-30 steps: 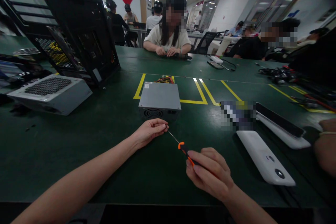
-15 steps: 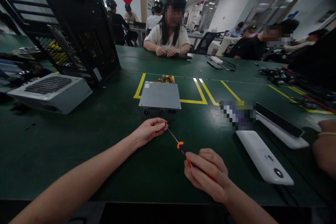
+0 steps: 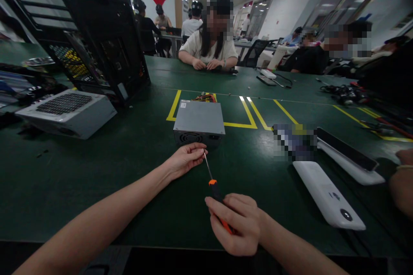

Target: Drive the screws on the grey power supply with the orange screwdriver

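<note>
My right hand [image 3: 235, 224] grips an orange and black screwdriver [image 3: 213, 188] by its handle, the shaft slanting up and away to the left. The tip meets the fingers of my left hand [image 3: 189, 160], which are pinched together just in front of a grey computer power supply [image 3: 199, 117]. Whatever small thing those fingers hold is too small to make out. The power supply rests on the green table with its fan side towards me, and a bundle of coloured cables [image 3: 206, 97] shows behind it.
A second power supply [image 3: 66, 114] lies at the left, beside a black computer case [image 3: 106, 47]. On the right are a white device [image 3: 329, 197] and a phone on a white stand [image 3: 348, 150]. Another person [image 3: 209, 51] sits across the table; someone's arm [image 3: 402, 180] is at the right edge.
My right hand has moved left and nearer to me, so the screwdriver stands steeper. Its tip stays at my left fingers, which remain pinched. The view has shifted slightly.
</note>
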Demonstrator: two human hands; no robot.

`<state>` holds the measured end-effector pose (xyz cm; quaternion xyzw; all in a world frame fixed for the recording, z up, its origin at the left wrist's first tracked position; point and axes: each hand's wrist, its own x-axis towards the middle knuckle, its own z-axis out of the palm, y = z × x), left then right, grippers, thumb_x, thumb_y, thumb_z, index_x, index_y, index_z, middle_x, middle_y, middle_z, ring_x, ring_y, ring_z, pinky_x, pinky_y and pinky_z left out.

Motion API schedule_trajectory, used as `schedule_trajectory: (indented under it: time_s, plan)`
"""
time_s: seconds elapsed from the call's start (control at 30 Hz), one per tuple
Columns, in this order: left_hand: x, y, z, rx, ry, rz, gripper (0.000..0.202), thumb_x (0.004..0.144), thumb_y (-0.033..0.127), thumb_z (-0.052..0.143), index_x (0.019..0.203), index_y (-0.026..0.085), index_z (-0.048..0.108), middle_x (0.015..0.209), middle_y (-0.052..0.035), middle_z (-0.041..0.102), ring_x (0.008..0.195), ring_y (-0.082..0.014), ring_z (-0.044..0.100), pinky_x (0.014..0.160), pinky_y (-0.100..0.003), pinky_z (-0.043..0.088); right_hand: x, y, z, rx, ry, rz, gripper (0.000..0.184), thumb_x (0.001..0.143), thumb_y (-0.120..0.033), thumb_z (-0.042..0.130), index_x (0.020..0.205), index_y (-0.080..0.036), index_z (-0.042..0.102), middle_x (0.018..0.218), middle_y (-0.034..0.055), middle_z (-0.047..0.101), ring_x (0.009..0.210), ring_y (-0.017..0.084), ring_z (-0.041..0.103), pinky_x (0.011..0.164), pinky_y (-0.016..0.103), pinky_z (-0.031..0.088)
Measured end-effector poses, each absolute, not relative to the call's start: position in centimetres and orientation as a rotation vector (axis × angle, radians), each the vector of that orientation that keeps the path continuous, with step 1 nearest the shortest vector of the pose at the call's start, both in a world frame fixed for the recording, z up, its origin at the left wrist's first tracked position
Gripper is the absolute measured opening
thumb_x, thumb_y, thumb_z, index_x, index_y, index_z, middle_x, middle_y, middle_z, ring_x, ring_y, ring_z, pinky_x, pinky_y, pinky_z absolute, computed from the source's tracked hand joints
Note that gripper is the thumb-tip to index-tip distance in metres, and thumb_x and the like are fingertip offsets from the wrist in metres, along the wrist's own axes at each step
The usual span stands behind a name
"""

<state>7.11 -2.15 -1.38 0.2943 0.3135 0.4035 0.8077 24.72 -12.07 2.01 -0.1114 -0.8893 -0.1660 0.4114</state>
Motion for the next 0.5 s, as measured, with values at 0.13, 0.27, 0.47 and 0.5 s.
schedule_trajectory:
  time_s: [0.13, 0.27, 0.47, 0.5]
  plan:
    - [7.07, -2.11, -1.37, 0.636, 0.671, 0.849, 0.015, 0.074, 0.008, 0.061, 0.088, 0.013, 0.062, 0.076, -0.0021, 0.063, 0.066, -0.0061, 0.058, 0.066, -0.018, 0.046, 24.53, -12.02, 1.37, -0.273, -2.31, -0.423, 0.011, 0.068, -0.016, 0.058, 0.079, -0.017, 0.06, 0.085, 0.0091, 0.066, 0.055, 0.011, 0.051, 0.043, 0.021, 0.042]
    - [7.11, -2.15, -1.29, 0.635, 0.675, 0.842, 0.015, 0.074, 0.008, 0.062, 0.088, 0.013, 0.062, 0.076, -0.0022, 0.062, 0.068, -0.0061, 0.058, 0.067, -0.018, 0.045, 24.16, -12.09, 1.42, -0.299, -2.402, -0.39, 0.026, 0.074, -0.032, 0.053, 0.086, -0.013, 0.063, 0.084, 0.0085, 0.066, 0.055, 0.011, 0.053, 0.045, 0.023, 0.045]
    - [7.23, -2.25, -1.13, 0.633, 0.646, 0.861, 0.012, 0.072, 0.01, 0.064, 0.084, 0.013, 0.062, 0.077, -0.0021, 0.063, 0.07, -0.0067, 0.058, 0.067, -0.018, 0.045, 23.99, -12.15, 1.57, -0.321, -2.409, -0.347, 0.032, 0.075, -0.037, 0.051, 0.087, -0.011, 0.064, 0.083, 0.0095, 0.067, 0.054, 0.012, 0.055, 0.046, 0.024, 0.047]
    - [7.24, -2.27, -1.13, 0.634, 0.649, 0.86, 0.011, 0.073, 0.01, 0.063, 0.084, 0.013, 0.062, 0.077, -0.0025, 0.063, 0.071, -0.007, 0.059, 0.068, -0.018, 0.045, 24.01, -12.16, 1.58, -0.321, -2.409, -0.349, 0.031, 0.075, -0.037, 0.051, 0.086, -0.011, 0.064, 0.083, 0.0094, 0.067, 0.054, 0.012, 0.055, 0.046, 0.024, 0.046]
